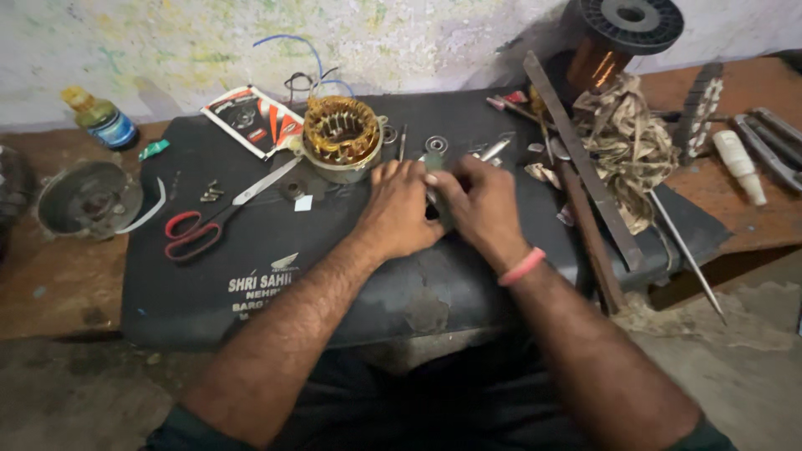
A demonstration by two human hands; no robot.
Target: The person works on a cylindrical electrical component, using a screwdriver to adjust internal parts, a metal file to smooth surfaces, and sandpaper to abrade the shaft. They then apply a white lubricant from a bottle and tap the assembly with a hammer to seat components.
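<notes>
My left hand (399, 209) and my right hand (478, 205) meet over the middle of a black mat (251, 276). Together they pinch a small grey flat metal piece (434, 160), most of it hidden under the fingers. A pink band circles my right wrist. Just beyond my left hand stands a round motor stator (341, 134) with copper-coloured windings in a metal ring. Small washers and metal bits (436, 144) lie right behind the fingertips.
Red-handled scissors (219, 215) and a few screws (210, 193) lie at left on the mat. A round metal cover (88, 199) and a small bottle (102, 119) sit far left. At right are a copper wire spool (610, 42), a paper strip tangle (626, 142), long metal bars (585, 167) and a white tube (738, 163).
</notes>
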